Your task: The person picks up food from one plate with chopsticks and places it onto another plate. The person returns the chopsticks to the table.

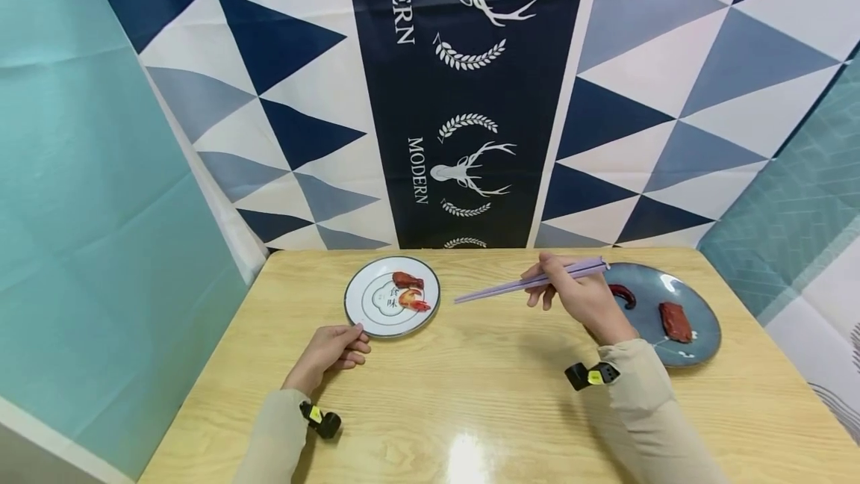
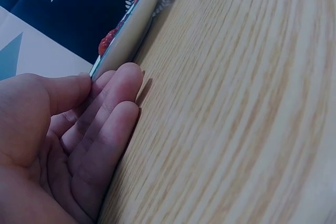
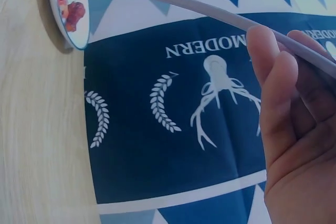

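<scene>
My left hand point(image 1: 331, 353) pinches the near-left rim of a white plate point(image 1: 363, 305) between thumb and fingers. In the left wrist view the thumb meets the plate's edge point(image 2: 123, 40), the other fingers beside and below it. On this plate lie a reddish-brown drumstick-like piece point(image 1: 407, 281) and an orange-red shrimp point(image 1: 413, 300). My right hand point(image 1: 578, 293) holds a pair of lilac chopsticks point(image 1: 510, 288) above the table, their tips together and pointing left toward the plate. Nothing sits between the tips. The right wrist view shows the chopsticks point(image 3: 194, 6) across the fingers.
A blue-grey plate point(image 1: 699, 320) stands at the right, partly behind my right hand and sleeve. It bears a dark red curled piece point(image 1: 623, 295) and a flat reddish-brown slab of meat point(image 1: 675, 322). Patterned cloth point(image 1: 470, 95) hangs behind the wooden table point(image 1: 430, 409).
</scene>
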Action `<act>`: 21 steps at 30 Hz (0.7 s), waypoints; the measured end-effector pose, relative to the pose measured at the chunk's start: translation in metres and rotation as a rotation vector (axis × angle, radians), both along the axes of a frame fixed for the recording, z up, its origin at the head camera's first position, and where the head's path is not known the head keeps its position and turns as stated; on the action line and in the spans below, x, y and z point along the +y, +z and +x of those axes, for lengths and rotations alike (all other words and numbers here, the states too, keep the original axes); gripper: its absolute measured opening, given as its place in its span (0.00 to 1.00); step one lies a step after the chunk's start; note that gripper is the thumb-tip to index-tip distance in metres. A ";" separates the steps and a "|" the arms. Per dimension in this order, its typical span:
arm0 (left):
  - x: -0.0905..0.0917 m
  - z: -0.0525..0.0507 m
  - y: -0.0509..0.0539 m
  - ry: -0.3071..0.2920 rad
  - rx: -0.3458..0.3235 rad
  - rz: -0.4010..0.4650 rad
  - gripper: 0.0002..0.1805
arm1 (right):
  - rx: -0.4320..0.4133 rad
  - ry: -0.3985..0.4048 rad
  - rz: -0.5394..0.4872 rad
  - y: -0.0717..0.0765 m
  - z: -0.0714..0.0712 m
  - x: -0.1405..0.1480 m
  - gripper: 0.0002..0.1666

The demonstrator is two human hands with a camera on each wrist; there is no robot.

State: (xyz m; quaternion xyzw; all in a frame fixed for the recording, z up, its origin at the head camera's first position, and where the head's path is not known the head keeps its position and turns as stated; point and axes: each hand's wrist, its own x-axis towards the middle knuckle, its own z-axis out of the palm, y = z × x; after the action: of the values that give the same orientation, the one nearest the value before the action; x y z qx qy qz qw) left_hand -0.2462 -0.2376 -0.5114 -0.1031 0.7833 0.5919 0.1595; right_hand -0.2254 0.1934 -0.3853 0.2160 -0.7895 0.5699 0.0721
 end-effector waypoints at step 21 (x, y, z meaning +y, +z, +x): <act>0.000 0.000 -0.001 0.007 -0.006 0.007 0.21 | 0.073 -0.071 0.108 0.003 0.034 0.068 0.14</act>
State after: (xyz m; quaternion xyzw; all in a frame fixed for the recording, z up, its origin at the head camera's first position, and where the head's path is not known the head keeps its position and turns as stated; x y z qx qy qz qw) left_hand -0.2462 -0.2375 -0.5127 -0.1069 0.7805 0.5948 0.1601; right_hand -0.1916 0.2619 -0.3826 0.2122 -0.8232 0.5151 0.1093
